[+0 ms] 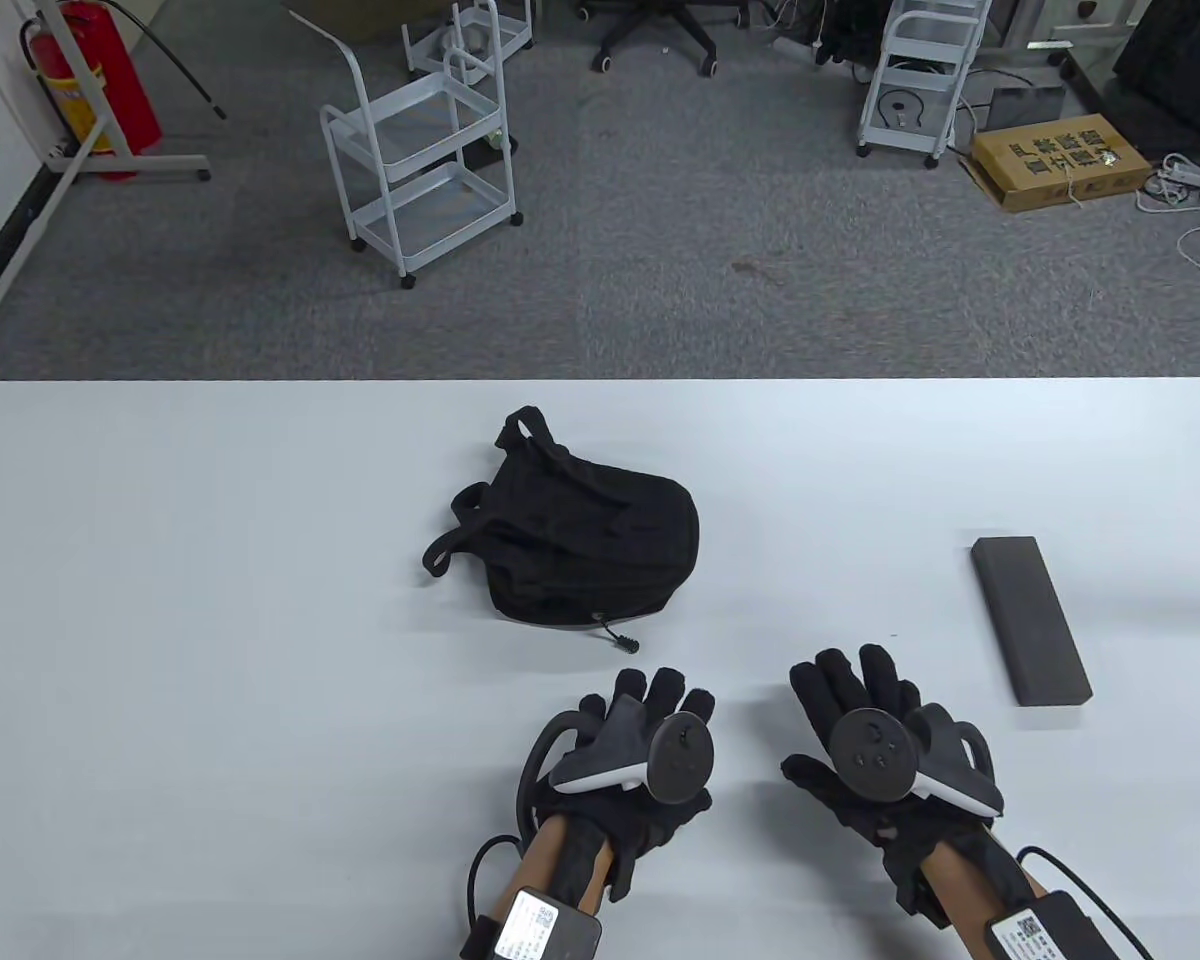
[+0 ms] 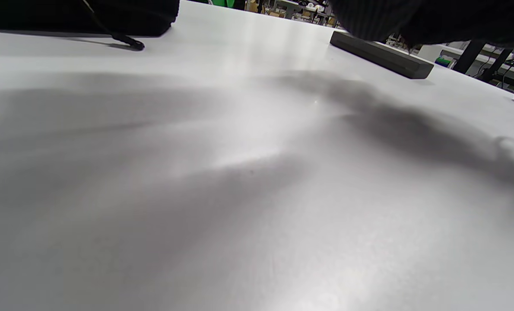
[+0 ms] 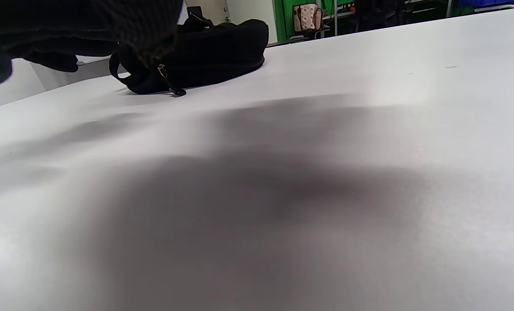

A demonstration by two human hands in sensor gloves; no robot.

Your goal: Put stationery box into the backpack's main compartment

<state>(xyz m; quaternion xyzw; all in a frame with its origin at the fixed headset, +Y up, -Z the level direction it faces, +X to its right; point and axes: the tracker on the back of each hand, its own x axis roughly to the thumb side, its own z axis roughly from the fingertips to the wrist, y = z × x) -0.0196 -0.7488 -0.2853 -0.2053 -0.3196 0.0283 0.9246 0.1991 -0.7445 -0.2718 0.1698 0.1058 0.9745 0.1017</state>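
Note:
A small black backpack (image 1: pixel 570 545) lies on the white table (image 1: pixel 210 600), straps up and to the left, a zipper pull (image 1: pixel 617 637) at its near edge. It also shows in the left wrist view (image 2: pixel 80 15) and the right wrist view (image 3: pixel 209 52). A long dark grey stationery box (image 1: pixel 1029 619) lies at the right, and shows in the left wrist view (image 2: pixel 380 54). My left hand (image 1: pixel 650 715) rests flat, empty, just below the backpack. My right hand (image 1: pixel 855 690) lies flat with fingers spread, empty, left of the box.
Beyond the table's far edge is grey carpet with white wheeled carts (image 1: pixel 425 150), a red fire extinguisher (image 1: pixel 95 80), an office chair base and a cardboard box (image 1: pixel 1060 160).

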